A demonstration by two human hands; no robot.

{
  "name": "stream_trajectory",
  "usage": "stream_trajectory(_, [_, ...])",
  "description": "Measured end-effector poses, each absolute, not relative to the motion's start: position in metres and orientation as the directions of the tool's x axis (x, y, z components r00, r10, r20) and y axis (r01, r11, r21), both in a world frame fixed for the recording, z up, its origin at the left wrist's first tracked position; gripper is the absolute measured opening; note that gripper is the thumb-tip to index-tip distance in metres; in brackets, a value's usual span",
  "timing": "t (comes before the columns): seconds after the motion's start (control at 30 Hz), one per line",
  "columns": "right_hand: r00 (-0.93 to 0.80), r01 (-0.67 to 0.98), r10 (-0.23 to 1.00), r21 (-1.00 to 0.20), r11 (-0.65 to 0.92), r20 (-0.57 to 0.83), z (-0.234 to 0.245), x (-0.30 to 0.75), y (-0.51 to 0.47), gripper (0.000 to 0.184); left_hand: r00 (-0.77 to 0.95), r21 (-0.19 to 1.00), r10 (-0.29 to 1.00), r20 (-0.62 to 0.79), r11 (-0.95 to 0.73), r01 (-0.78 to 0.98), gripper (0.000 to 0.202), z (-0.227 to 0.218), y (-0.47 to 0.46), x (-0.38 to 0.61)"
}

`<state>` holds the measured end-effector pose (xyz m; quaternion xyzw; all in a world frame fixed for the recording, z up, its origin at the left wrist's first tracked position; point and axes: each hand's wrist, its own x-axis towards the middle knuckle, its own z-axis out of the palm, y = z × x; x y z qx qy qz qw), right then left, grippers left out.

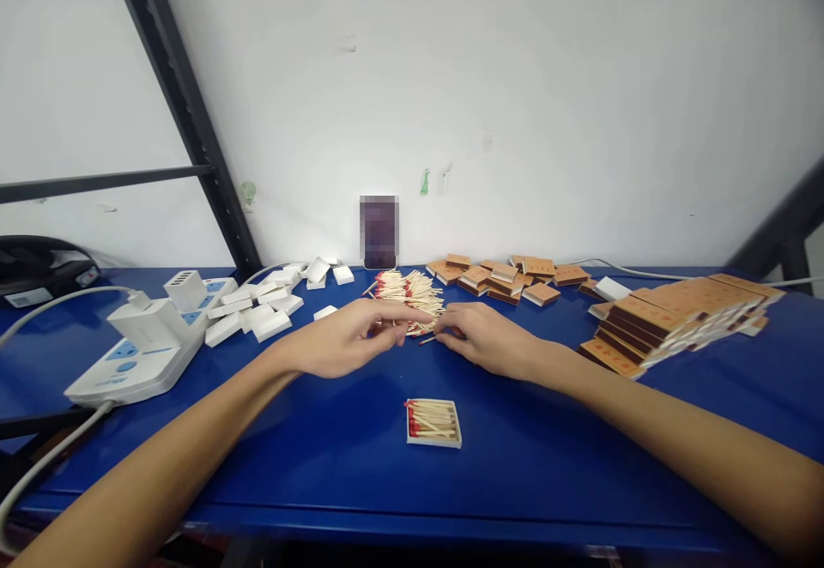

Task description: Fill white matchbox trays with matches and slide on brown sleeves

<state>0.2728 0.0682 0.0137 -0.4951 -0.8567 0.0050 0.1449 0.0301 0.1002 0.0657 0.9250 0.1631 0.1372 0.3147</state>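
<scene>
A loose pile of matches (412, 293) with red heads lies in front of the wall. At the near side of this pile is my left hand (351, 336), its index finger stretched along the matches and the thumb apart below. My right hand (480, 336) meets the pile from the other side, fingers bent and pinched together. A single match (427, 341) sticks out from its fingertips, which partly hide it. Closer to me, a white matchbox tray (459, 431) rests on the blue table, filled with matches whose heads mostly point left.
White empty trays (270, 323) are heaped at left, beside a power strip (173, 362) with plugs and cables. Orange matchbox sleeves (502, 276) lie scattered at the back right; stacked matchboxes (663, 319) stand farther right. A phone (379, 233) leans against the wall.
</scene>
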Motion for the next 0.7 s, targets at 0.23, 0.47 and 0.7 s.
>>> stream_trajectory(0.23, [-0.536, 0.812, 0.818, -0.137, 0.567, 0.210, 0.018, 0.272, 0.050, 0.015, 0.922, 0.736, 0.356, 0.152, -0.664, 0.135, 0.024, 0.062, 0.088, 0.038])
stream_trajectory(0.47, [-0.425, 0.818, 0.826, -0.234, 0.525, 0.369, 0.034, 0.275, 0.026, 0.009, 0.938, 0.808, 0.292, 0.188, -0.588, 0.021, 0.007, 0.056, 0.074, 0.048])
stream_trajectory(0.7, [-0.485, 0.704, 0.788, -0.366, 0.609, 0.379, 0.031, 0.266, 0.017, 0.011, 0.961, 0.725, 0.244, 0.132, -0.685, 0.074, 0.007, 0.048, 0.090, 0.046])
